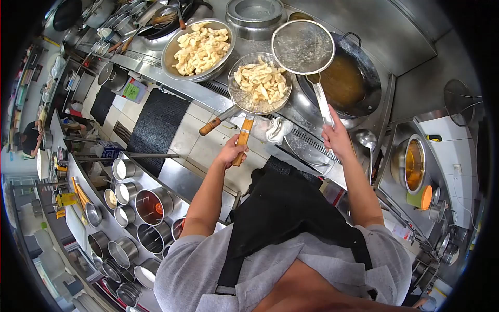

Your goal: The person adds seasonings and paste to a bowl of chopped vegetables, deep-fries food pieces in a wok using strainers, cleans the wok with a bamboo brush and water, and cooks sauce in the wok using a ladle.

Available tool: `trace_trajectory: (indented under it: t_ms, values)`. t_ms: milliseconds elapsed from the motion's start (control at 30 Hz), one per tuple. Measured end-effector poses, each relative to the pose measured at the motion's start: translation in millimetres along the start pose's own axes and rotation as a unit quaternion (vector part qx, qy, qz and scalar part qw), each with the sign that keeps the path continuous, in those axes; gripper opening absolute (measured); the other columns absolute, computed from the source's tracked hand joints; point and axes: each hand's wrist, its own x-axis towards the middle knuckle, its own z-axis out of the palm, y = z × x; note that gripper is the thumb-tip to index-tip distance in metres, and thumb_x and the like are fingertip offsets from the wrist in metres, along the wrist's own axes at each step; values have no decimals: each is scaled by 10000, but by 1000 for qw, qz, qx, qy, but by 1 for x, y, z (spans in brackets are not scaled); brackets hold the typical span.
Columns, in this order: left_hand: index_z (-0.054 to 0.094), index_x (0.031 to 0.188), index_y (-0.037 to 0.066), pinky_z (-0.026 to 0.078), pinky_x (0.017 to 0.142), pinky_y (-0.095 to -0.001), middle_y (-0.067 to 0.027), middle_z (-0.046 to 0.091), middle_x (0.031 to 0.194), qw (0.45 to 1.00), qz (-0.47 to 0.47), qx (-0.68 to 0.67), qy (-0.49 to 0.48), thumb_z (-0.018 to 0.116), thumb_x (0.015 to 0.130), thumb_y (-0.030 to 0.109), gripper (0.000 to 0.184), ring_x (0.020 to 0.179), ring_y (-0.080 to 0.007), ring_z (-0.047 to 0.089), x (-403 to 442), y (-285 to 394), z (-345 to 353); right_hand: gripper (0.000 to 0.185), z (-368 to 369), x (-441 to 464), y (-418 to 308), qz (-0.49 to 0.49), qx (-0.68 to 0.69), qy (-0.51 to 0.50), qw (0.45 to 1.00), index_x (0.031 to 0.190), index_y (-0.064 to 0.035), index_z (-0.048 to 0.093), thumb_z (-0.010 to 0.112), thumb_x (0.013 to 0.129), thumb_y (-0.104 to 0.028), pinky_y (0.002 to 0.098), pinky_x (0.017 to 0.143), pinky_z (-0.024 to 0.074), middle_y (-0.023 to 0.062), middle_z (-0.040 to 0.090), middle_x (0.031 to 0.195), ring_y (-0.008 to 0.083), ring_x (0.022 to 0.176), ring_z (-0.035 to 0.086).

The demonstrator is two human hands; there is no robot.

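The left hand point(232, 151) is tightly gripping a wooden handle point(244, 137), pointing forward to its strainer point(249, 106) of pale food strips point(262, 79). The strainer is sitting nearer this hand, by the table's point(195, 92) front edge; touching it or not, I cannot tell. The right hand point(337, 136) is gripping a mesh scoop point(303, 47).

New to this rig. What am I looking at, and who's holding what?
No robot here: it's a person's two bare hands, in one picture from a camera worn on the head, looking forward and down. The left hand holds a wooden-handled skimmer loaded with pale pieces. The right hand holds a round strainer with none of those pieces in it. On the steel cooktop ahead are a bowl with more pale pieces and, to the right, a wok containing brown liquid.
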Motion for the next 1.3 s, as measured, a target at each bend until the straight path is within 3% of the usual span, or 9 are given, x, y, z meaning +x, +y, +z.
trace_trajectory:
  t_ms: [500, 567, 633, 700, 733, 867, 900, 1033, 1300]
  values:
    - [468, 1237, 53, 433, 444, -294, -56, 552, 777, 999, 35, -1, 36, 598, 932, 103, 335, 516, -146, 512, 63, 42, 22, 614, 56, 54, -18, 1, 63, -10, 998, 1512, -182, 229, 503, 983, -33, 251, 428, 342, 16, 436, 668, 83, 506, 367]
    - [468, 1207, 54, 413, 443, -273, -52, 539, 766, 997, 77, -8, 16, 601, 928, 103, 313, 524, -133, 505, 54, 62, 29, 592, 52, 56, -25, -61, 1, 56, 997, 1507, -185, 247, 491, 989, -38, 249, 423, 340, 17, 453, 682, 82, 503, 371]
    - [463, 1177, 54, 406, 442, -266, -46, 527, 760, 997, 72, 1, 11, 604, 923, 102, 294, 526, -123, 500, 36, 71, 27, 613, 26, 67, -14, -95, -43, 70, 992, 1518, -199, 238, 498, 981, -58, 319, 477, 433, 68, 545, 707, 144, 525, 479]
    - [455, 1169, 49, 405, 443, -263, -43, 523, 759, 998, 61, 9, -8, 602, 924, 104, 290, 522, -118, 495, 16, 77, 24, 665, 14, 64, -13, -165, -331, 223, 902, 1535, -216, 204, 511, 963, -71, 395, 613, 508, 125, 622, 753, 224, 604, 586]
    - [450, 1173, 45, 410, 448, -261, -43, 516, 754, 997, 67, 12, -22, 590, 931, 105, 286, 518, -113, 490, 5, 77, 23, 689, 14, 50, -30, -106, -346, 228, 904, 1542, -216, 195, 520, 950, -79, 420, 739, 515, 164, 656, 797, 272, 698, 640]
    - [444, 1183, 41, 418, 458, -258, -47, 514, 768, 996, 78, 13, -37, 585, 945, 121, 288, 523, -110, 491, -43, 80, 36, 662, 2, 41, -13, -118, -302, 183, 928, 1537, -212, 237, 516, 952, -74, 390, 718, 506, 157, 645, 781, 259, 681, 619]
    - [443, 1190, 45, 420, 460, -255, -47, 513, 777, 996, 78, -3, -44, 587, 948, 132, 294, 523, -108, 489, -56, 84, 41, 678, -7, 55, 19, -160, -287, 158, 931, 1544, -221, 219, 519, 956, -68, 362, 621, 499, 110, 614, 738, 207, 628, 583]
    - [447, 1198, 64, 420, 463, -249, -50, 517, 802, 995, 72, -46, -60, 586, 960, 149, 288, 518, -105, 484, -74, 108, 61, 630, 41, 49, 50, -37, -51, 39, 997, 1526, -229, 243, 510, 978, -72, 289, 413, 375, 22, 489, 665, 109, 498, 437]
    - [477, 1144, 41, 438, 457, -273, -33, 537, 749, 997, 65, -35, -22, 596, 935, 112, 252, 520, -114, 505, 13, 75, 40, 586, 131, 68, 122, 26, 62, -46, 997, 1467, -109, 191, 516, 980, -77, 317, 379, 388, 55, 504, 649, 137, 427, 448]
